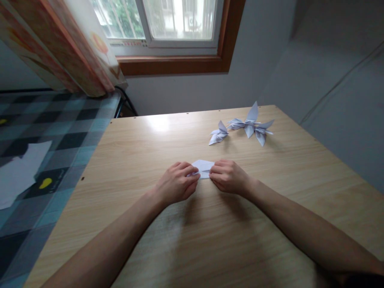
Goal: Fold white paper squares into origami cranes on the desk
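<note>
A small folded white paper (203, 167) lies on the light wooden table (135, 152) between my hands. My left hand (177, 182) has its fingers curled and pinches the paper's left side. My right hand (227, 176) is closed too, pressing the paper's right side. Most of the paper is hidden under my fingers. Further back on the table lie finished folded paper figures: a small one (218, 133) and a larger winged one (252, 125).
A bed with a blue and grey checked cover (45, 120) stands left of the table, with a white sheet of paper (21, 172) on it. An orange patterned curtain (60, 48) hangs by the window (168, 24). Grey walls close the back and right.
</note>
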`<state>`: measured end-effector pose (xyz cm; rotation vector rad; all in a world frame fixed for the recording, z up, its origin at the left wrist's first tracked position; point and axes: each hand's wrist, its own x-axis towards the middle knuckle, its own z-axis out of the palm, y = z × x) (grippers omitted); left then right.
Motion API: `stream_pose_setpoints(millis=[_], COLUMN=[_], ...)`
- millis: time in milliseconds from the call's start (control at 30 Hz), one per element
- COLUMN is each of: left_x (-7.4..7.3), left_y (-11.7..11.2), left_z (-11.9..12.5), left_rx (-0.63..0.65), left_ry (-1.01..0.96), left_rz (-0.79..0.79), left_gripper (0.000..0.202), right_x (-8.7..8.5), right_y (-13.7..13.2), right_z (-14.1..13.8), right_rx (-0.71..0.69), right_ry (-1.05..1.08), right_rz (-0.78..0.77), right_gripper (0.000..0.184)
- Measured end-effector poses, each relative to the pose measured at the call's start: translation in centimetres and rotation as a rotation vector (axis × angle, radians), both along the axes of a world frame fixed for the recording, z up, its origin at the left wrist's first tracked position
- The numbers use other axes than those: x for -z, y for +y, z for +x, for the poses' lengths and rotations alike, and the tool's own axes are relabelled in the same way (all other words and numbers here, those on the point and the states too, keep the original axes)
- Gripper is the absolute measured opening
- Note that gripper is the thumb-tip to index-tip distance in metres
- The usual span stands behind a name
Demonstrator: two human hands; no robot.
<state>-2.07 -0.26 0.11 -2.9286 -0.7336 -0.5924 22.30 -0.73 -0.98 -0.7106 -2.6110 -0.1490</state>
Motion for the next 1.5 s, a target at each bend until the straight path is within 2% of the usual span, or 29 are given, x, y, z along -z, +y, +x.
stream_pose_setpoints(millis=[67, 133, 200, 267, 333, 533, 700, 800, 933, 1067, 1167, 1333, 1500], left_x=[0.0, 0.0, 0.0, -0.1, -0.2, -0.1, -0.1, -0.2, -0.3, -0.2, -0.3, -0.3, -0.3], left_y=[0.0, 0.0, 0.0, 0.0, 0.0, 0.0, -0.1, -0.2, -0.2, -0.1, -0.2, -0.3, -0.4], left_z=[0.0, 0.1, 0.1, 0.1, 0.2, 0.3, 0.3, 0.3, 0.3, 0.3, 0.5, 0.7, 0.7], left_rx=[0.007, 0.015, 0.021, 0.030, 0.042, 0.033, 0.006, -0.015, -0.017, 0.019, 0.016, 0.021, 0.004], left_ry=[0.001, 0.005, 0.006, 0.018, 0.041, 0.072, 0.066, 0.055, 0.054, 0.064, 0.076, 0.080, 0.076], left_rz=[0.003, -0.002, -0.011, -0.022, -0.028, -0.026, -0.038, -0.020, -0.001, -0.004, -0.001, 0.048, 0.060], left_gripper=[0.019, 0.020, 0.020, 0.020, 0.023, 0.028, 0.026, 0.025, 0.024, 0.026, 0.026, 0.027, 0.026], right_x=[0.0, 0.1, 0.2, 0.3, 0.5, 1.0, 0.7, 0.5, 0.7, 0.5, 0.1, -0.4, -1.4], right_y=[-0.1, -0.2, -0.3, -0.3, -0.1, 0.7, 1.0, 0.9, 0.5, -0.3, -0.9, -1.4, -1.7], right_z=[0.0, -0.3, -0.7, -1.2, -1.6, -1.6, -1.4, -1.4, -1.4, -1.7, -2.1, -2.7, -2.7], right_rx=[0.018, 0.073, 0.188, 0.307, 0.377, 0.439, 0.433, 0.410, 0.363, 0.335, 0.308, 0.259, 0.373], right_ry=[0.057, 0.213, 0.410, 0.516, 0.506, 0.428, 0.510, 0.527, 0.447, 0.201, 0.015, -0.141, -0.224], right_rz=[-0.016, -0.043, -0.103, -0.194, -0.286, -0.436, -0.545, -0.548, -0.404, -0.187, -0.082, -0.109, -0.183], right_gripper=[0.027, 0.025, 0.019, 0.016, 0.019, 0.031, 0.024, 0.020, 0.023, 0.017, 0.016, 0.021, 0.014])
